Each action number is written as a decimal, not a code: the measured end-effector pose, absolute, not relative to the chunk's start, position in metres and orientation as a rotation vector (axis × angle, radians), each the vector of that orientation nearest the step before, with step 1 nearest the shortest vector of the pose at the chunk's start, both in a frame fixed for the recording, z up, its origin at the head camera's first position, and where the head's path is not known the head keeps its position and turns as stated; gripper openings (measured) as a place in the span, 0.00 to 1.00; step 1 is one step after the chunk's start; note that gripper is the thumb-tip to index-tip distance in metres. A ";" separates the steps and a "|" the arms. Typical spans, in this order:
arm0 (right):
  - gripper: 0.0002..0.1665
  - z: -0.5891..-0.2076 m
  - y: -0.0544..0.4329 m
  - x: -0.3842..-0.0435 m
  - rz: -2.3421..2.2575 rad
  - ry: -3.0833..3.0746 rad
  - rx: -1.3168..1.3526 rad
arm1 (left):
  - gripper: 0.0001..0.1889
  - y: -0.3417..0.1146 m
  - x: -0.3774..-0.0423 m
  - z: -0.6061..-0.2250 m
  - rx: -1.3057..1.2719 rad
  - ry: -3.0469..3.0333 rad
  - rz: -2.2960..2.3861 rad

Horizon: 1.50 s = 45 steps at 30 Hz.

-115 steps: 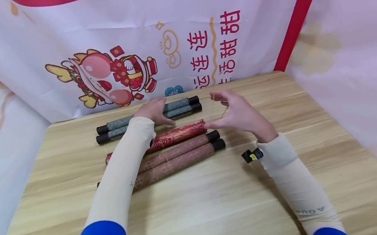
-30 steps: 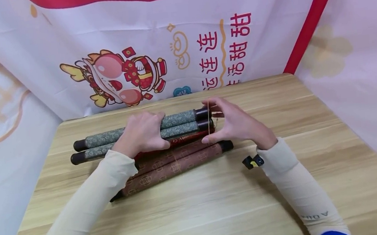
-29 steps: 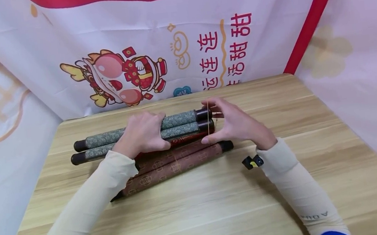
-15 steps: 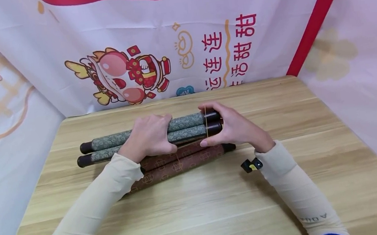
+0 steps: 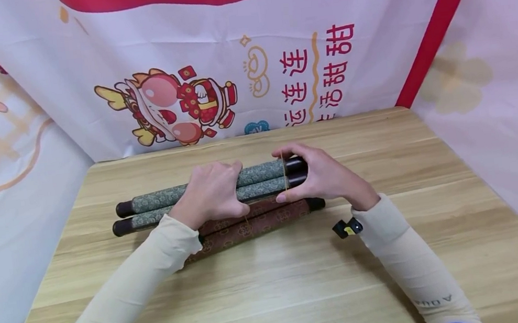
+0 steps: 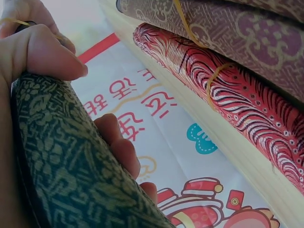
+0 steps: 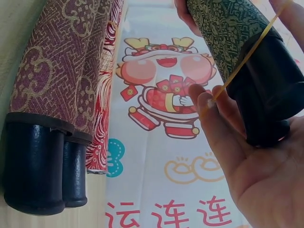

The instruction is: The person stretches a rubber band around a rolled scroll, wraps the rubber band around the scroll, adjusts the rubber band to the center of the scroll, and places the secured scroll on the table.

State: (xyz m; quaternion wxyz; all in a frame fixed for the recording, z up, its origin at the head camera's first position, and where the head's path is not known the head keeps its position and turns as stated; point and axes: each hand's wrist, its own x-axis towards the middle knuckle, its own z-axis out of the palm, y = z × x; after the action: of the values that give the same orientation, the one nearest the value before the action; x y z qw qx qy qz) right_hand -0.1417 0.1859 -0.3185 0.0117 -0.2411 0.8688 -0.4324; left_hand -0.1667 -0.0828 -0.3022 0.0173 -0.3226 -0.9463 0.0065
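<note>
My left hand [image 5: 212, 192] grips a green brocade scroll [image 5: 262, 171], whose two rods lie side by side with dark end knobs. The scroll is raised off the table, as the right wrist view shows. Fingers and thumb of my right hand [image 5: 322, 173] hold a thin yellow rubber band [image 5: 284, 172] stretched wide. This band now spans the scroll's right end, where cloth meets knobs. Nearer me, a brown patterned scroll [image 5: 247, 230] with black knobs lies on the table. Beside it is a red patterned roll [image 6: 223, 90], mostly hidden in the head view, with a rubber band round it.
The wooden table [image 5: 273, 297] runs to a white printed cloth backdrop [image 5: 207, 25] behind the scrolls, with more cloth at both sides. A small black device [image 5: 347, 227] sits at my right wrist. The brown scroll also has a rubber band [image 6: 187, 23] round its middle.
My left hand has lifted the green scroll from the back of the table and shifted it right over the last second. The stretched band has passed over its end knobs to the cloth edge.
</note>
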 end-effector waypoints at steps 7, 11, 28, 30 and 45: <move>0.48 -0.319 0.185 -0.143 -1.362 2.688 -0.759 | 0.33 -0.081 -0.164 -0.303 -0.983 -2.947 0.037; 0.45 -0.321 0.184 -0.143 -1.372 2.667 -0.764 | 0.34 -0.080 -0.163 -0.304 -0.984 -2.948 0.036; 0.44 -0.330 0.187 -0.142 -1.494 2.547 -0.767 | 0.37 -0.083 -0.165 -0.306 -0.989 -2.987 -0.043; 0.45 -0.330 0.187 -0.141 -1.497 2.543 -0.740 | 0.38 -0.084 -0.165 -0.306 -0.984 -2.993 -0.065; 0.09 -0.324 0.204 -0.125 -1.530 2.965 -0.512 | 0.37 -0.104 -0.177 -0.303 -0.831 -3.130 -0.146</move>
State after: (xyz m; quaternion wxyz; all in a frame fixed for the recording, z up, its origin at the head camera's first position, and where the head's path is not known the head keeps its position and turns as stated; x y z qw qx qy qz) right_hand -0.1248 0.2043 -0.3236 -0.1169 -0.1505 0.8723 -0.4502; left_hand -0.1773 -0.1043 -0.3026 -0.0498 -0.2559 -0.9644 -0.0450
